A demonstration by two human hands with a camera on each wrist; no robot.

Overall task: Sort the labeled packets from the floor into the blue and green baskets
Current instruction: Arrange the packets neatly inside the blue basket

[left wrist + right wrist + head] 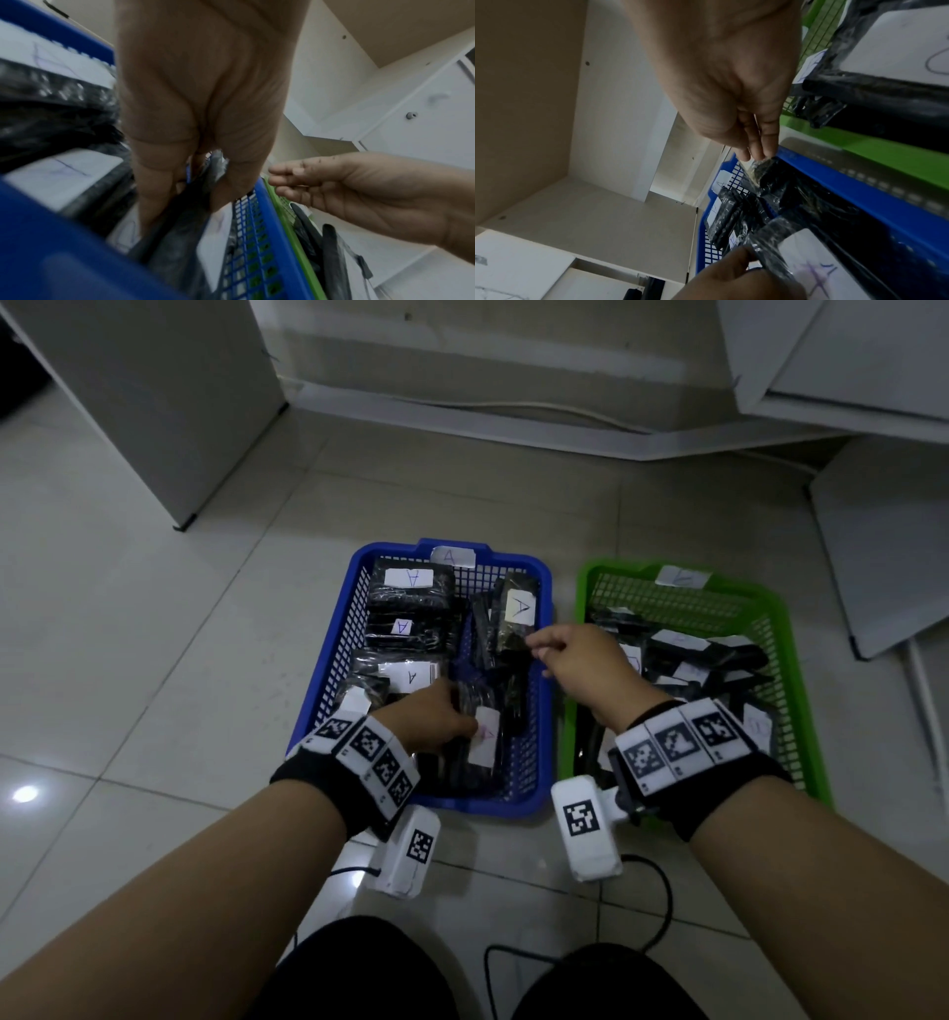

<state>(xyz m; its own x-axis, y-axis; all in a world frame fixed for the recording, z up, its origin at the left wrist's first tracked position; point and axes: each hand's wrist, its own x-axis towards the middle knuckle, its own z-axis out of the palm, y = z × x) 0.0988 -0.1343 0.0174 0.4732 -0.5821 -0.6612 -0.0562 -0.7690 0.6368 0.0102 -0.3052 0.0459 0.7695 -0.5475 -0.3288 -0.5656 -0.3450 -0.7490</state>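
Left hand [431, 719] low in blue basket [542, 660], near rim, grip closed on a black packet [480, 737] labeled A. Right hand [575, 660] over the right rim, fingertips pinching an upright A packet [516, 613]. Green basket [580, 608] just beside, packets inside.

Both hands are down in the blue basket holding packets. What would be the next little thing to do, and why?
Probably let go. The left hand grips a packet already low in the blue basket, and the right hand pinches the corner of another A packet leaning inside it. Other packets there read A, so both seem sorted.
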